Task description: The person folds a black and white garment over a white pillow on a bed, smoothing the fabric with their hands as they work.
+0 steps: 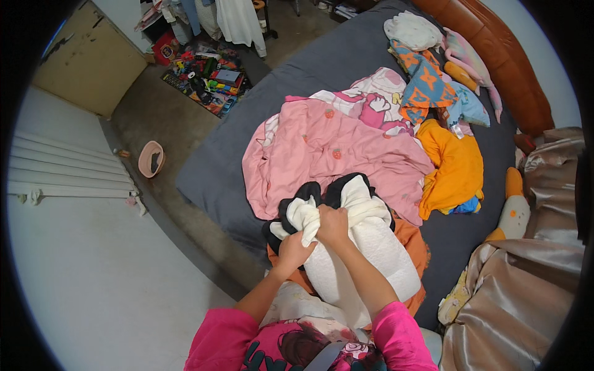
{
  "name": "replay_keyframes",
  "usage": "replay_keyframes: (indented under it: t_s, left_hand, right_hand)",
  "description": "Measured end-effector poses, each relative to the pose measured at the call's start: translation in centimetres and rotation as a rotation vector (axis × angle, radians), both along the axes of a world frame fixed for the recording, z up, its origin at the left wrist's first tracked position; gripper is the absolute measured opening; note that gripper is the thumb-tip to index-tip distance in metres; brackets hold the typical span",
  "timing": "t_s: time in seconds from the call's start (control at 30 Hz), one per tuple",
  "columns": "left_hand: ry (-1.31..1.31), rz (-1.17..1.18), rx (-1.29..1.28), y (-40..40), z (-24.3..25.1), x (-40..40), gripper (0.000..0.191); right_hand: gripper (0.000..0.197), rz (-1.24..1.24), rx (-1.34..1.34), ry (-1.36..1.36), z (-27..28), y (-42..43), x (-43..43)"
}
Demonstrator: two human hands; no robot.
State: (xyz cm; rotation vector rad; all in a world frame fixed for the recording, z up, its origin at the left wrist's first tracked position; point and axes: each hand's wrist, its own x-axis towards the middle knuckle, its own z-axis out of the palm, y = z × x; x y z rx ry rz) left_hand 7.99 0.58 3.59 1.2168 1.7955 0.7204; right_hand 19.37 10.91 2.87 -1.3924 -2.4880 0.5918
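Note:
A white textured cloth item with black edging (pixel 371 250) lies bunched before me, partly covering an orange cloth (pixel 410 241). My left hand (pixel 293 254) grips the lower end of a twisted white fold. Just above and to the right, my right hand (pixel 332 224) has its fingers closed around the same fold. The black edging bunches up beyond both hands. My right forearm hides part of the white cloth. Beyond it spreads a pink blanket with strawberry prints (pixel 315 143).
Right of the blanket sit a yellow-orange cloth (pixel 452 167), an orange-and-blue patterned cloth (pixel 427 83) and a white pillow (pixel 412 30). A brown headboard (pixel 506 60) and satin curtain (pixel 515 287) border the grey bed (pixel 222 171). A pink basket (pixel 151 160) and toys (pixel 209 79) stand on the floor.

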Motion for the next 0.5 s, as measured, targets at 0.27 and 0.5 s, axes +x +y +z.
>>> replay_keyframes:
  t_s: [0.27,0.5]
  left_hand:
    - [0.420,0.115,0.052,0.9,-3.3,0.5,0.025]
    - [0.318,0.177,0.164,1.0,-6.1,0.1,0.024]
  right_hand:
    - [0.025,0.196,-0.309,-0.086,-0.6,0.7,1.4]
    - [0.038,0.589,-0.773,-0.360,2.3,2.6,1.9]
